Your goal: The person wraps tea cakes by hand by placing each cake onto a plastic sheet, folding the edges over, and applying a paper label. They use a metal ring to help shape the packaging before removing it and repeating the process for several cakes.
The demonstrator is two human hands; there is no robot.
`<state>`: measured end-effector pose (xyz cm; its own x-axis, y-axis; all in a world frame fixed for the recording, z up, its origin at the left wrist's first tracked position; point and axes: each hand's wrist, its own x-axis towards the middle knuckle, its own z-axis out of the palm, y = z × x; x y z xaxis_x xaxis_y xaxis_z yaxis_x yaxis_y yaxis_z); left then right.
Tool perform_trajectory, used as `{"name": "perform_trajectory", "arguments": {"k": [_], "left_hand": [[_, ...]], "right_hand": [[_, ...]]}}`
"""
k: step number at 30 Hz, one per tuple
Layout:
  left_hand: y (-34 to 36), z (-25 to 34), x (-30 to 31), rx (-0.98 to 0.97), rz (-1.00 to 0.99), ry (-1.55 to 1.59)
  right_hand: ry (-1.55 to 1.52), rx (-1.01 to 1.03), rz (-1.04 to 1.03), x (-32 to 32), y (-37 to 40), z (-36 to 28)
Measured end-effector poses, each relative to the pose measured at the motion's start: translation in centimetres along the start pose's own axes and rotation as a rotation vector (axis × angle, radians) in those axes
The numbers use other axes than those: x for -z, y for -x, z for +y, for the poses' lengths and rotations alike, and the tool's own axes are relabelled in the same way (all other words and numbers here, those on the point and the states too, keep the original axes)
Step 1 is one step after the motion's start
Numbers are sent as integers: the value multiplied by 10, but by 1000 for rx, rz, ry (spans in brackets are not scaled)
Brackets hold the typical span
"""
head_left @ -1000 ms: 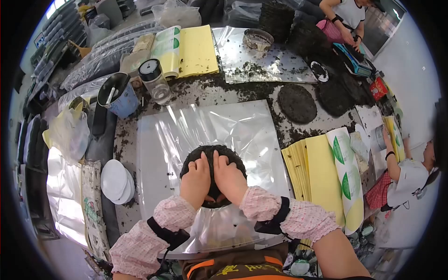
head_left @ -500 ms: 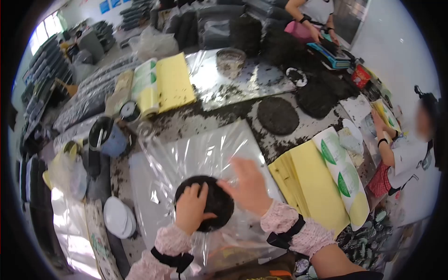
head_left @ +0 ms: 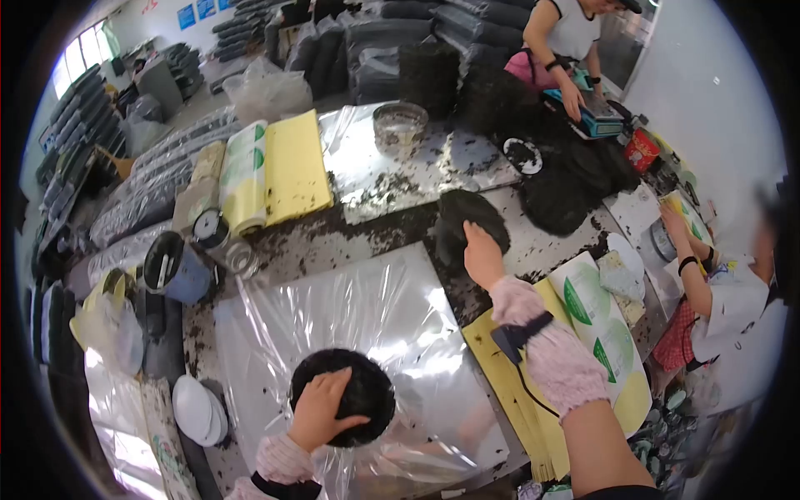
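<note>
My left hand (head_left: 323, 408) rests on a round black disc (head_left: 367, 400), fingers spread over its surface. The disc lies on clear plastic film (head_left: 275, 333) on a board in front of me. Farther away to the right, my right hand (head_left: 483, 257) has its fingers on the near edge of a second dark disc (head_left: 467, 218), which is tilted up from the table. The thumb of that hand is hidden, perhaps under the disc.
Yellow sheets (head_left: 521, 375) lie at the right, more (head_left: 298, 171) at the back left. A metal ring (head_left: 400, 125) stands on a shiny plate. A blue cup (head_left: 185, 279) and white lids (head_left: 193, 408) sit left. Two people work on the right, one at a scale (head_left: 602, 125).
My right hand has moved from beside the near disc out to the farther disc, which has gone from flat to tilted. My left hand stays on the near disc.
</note>
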<state>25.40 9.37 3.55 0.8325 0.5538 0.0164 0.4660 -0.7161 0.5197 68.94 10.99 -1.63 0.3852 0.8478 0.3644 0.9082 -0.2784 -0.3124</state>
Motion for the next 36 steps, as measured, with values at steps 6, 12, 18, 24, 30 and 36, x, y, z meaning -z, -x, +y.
{"name": "perform_trajectory", "arguments": {"k": [6, 12, 18, 24, 30, 36], "left_hand": [[34, -37, 0, 328, 727, 1080], [53, -43, -10, 237, 596, 489], [27, -18, -14, 385, 724, 276], [10, 1, -8, 44, 351, -421], [-7, -19, -23, -202, 3, -334], [-4, -17, -13, -212, -2, -133]], "right_hand": [[-306, 787, -103, 87, 158, -185], [-517, 744, -386, 76, 189, -217], [-254, 711, -434, 32, 168, -253], [-196, 693, -535, 17, 169, -252], [-98, 588, -878, 8, 171, -252], [-77, 643, -588, -20, 189, -251]]}}
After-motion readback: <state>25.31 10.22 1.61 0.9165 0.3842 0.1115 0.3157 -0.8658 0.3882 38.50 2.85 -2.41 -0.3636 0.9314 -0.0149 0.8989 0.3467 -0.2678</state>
